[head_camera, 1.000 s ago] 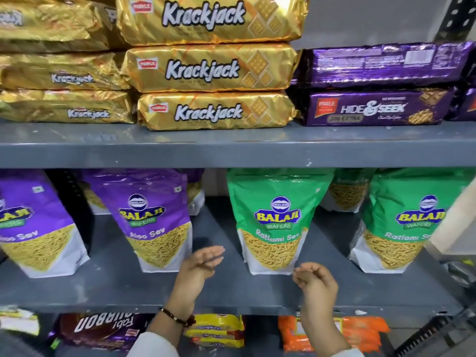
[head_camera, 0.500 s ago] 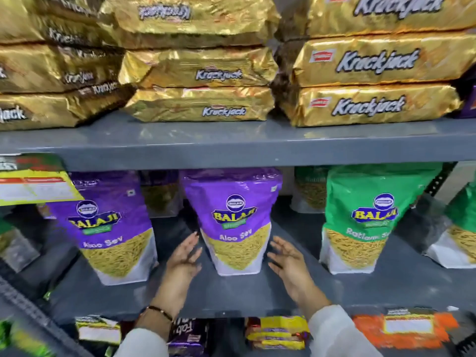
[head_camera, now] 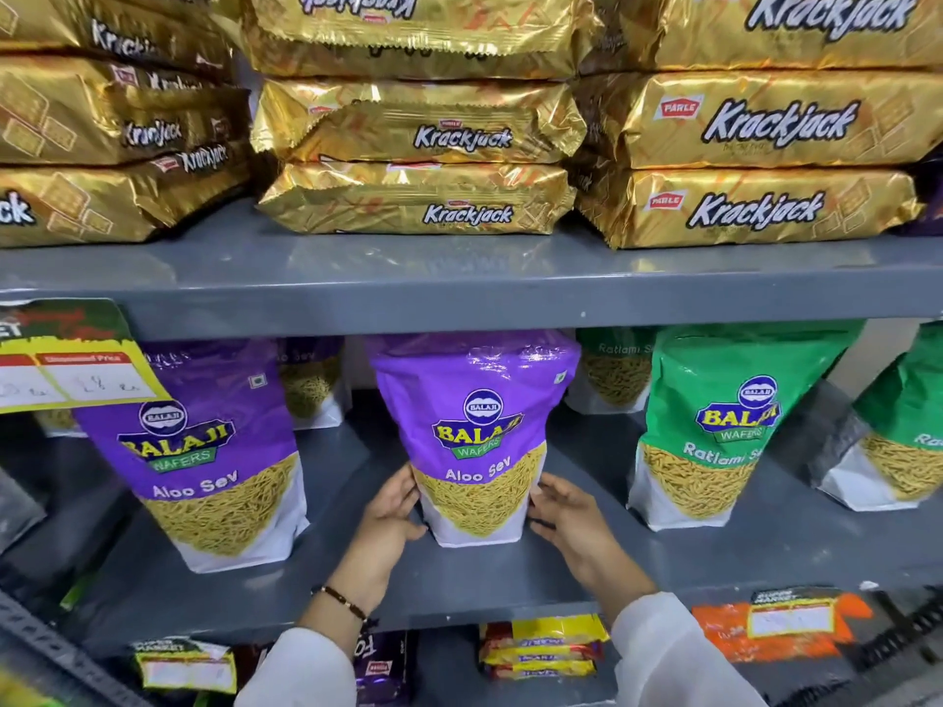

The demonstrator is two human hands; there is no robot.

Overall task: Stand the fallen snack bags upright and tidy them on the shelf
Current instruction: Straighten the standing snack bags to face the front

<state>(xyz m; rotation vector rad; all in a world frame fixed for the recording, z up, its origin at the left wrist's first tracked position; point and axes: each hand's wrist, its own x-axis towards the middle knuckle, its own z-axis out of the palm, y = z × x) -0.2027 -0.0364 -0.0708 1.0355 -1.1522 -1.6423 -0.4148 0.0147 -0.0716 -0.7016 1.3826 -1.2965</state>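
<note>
A purple Aloo Sev bag (head_camera: 477, 431) stands upright in the middle of the grey middle shelf (head_camera: 459, 579). My left hand (head_camera: 390, 512) presses its lower left side and my right hand (head_camera: 569, 515) presses its lower right side, so both hands clasp the bag's base. A second purple Aloo Sev bag (head_camera: 214, 451) stands upright to the left. A green Ratlami Sev bag (head_camera: 724, 426) stands upright to the right, and another green bag (head_camera: 903, 431) shows at the right edge. More purple and green bags stand behind them.
Gold Krackjack packs (head_camera: 423, 145) lie stacked on the upper shelf (head_camera: 459, 278), which overhangs the bag tops. A price tag (head_camera: 66, 364) hangs at the left. Packets and tags show on the shelf below (head_camera: 541, 650).
The view has shifted left and closer. Both hands moved from hovering in front of the shelf to closing against the two sides of the middle purple bag.
</note>
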